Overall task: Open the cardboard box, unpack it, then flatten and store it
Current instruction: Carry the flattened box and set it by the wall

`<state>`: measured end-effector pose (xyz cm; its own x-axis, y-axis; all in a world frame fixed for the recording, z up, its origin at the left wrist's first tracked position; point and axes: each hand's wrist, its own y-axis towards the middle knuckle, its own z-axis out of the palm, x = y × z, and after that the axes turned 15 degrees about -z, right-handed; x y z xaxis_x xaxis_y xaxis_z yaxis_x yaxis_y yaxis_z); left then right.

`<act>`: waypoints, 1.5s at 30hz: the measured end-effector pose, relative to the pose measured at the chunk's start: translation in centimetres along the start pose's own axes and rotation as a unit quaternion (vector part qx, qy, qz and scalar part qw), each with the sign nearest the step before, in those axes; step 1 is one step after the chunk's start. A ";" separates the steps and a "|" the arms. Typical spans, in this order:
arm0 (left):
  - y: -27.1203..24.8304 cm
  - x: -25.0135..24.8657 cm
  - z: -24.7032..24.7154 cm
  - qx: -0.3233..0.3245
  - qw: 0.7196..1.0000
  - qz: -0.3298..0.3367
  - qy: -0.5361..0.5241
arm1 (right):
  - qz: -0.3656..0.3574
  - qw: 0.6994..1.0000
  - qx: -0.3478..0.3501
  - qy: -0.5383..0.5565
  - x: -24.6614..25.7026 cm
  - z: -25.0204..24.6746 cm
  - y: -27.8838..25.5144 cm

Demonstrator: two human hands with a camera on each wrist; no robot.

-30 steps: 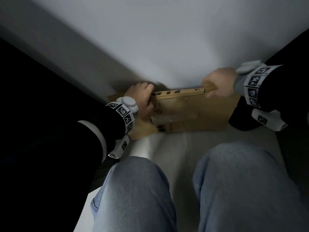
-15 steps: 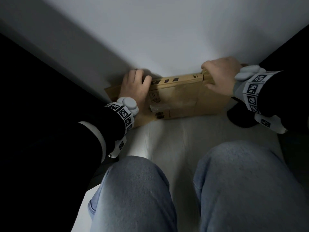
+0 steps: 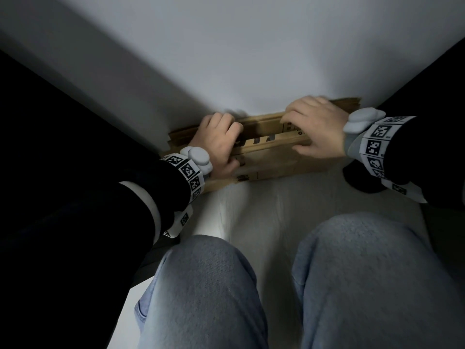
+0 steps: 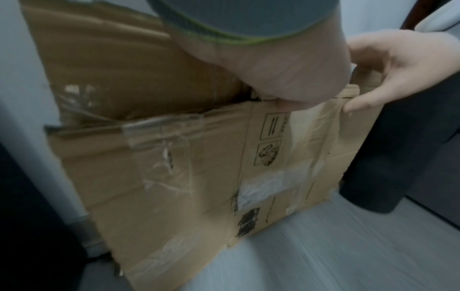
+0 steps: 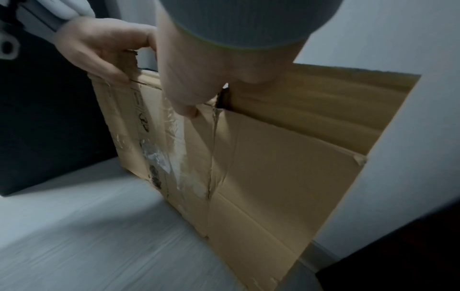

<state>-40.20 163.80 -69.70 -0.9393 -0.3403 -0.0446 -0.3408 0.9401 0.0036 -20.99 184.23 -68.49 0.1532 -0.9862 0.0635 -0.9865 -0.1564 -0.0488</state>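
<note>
Since a second ago, shifted further back against the wall point(image 3: 251, 59): flattened cardboard box point(image 3: 271, 159), now standing on edge on the floor point(image 3: 264, 210), long axis left to right. Left hand point(image 3: 216, 144) curled over the top edge toward the box's left end, right hand point(image 3: 314, 127) gripping toward its right end, equally near, both directly above the box. Printed handling symbols, two upright arrows among them, on the box's face; small lettering too blurred to read. Torn clear tape point(image 4: 161, 141) across the face.
</note>
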 end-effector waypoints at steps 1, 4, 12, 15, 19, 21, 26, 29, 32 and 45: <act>0.0 0.0 -0.1 0.002 1.000 0.000 0.001 | 0.000 1.000 0.007 0.005 0.1 -0.1 0.1; 0.2 -0.1 -0.4 0.006 1.000 -0.011 -0.009 | 0.002 0.999 0.025 0.026 0.2 -0.3 0.4; 0.6 -0.2 -1.2 0.100 0.995 -0.017 -0.018 | 0.016 0.989 0.138 0.059 0.5 -1.6 0.7; 0.8 -0.7 -2.4 0.161 0.986 -0.031 0.004 | 0.019 0.978 0.193 0.072 0.9 -2.8 0.8; 1.0 -1.0 -3.1 0.222 0.974 -0.051 0.022 | 0.045 0.971 0.229 0.056 1.0 -3.5 0.8; 1.0 -0.8 -2.6 0.225 0.972 -0.067 0.032 | 0.071 0.967 0.238 0.058 1.0 -3.1 0.8; 0.8 0.6 -1.0 0.163 0.963 -0.193 0.092 | 0.116 0.978 0.148 0.088 0.4 -1.7 1.2; 0.8 1.1 -0.1 0.179 0.956 -0.209 0.104 | 0.104 0.984 0.132 0.049 0.5 -0.8 2.2; 1.1 1.2 0.2 0.189 0.951 -0.222 0.102 | 0.129 0.980 0.150 0.027 0.9 -0.1 3.4; 1.5 2.7 -8.7 0.208 0.960 -0.182 -0.040 | 0.190 0.957 0.141 0.166 -1.2 -2.9 -3.3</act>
<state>-43.60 164.13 -61.13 -0.7491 -0.6611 -0.0438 -0.5845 0.6906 -0.4259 -18.08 186.08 -65.55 -0.2873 -0.9100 0.2989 -0.9050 0.1557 -0.3959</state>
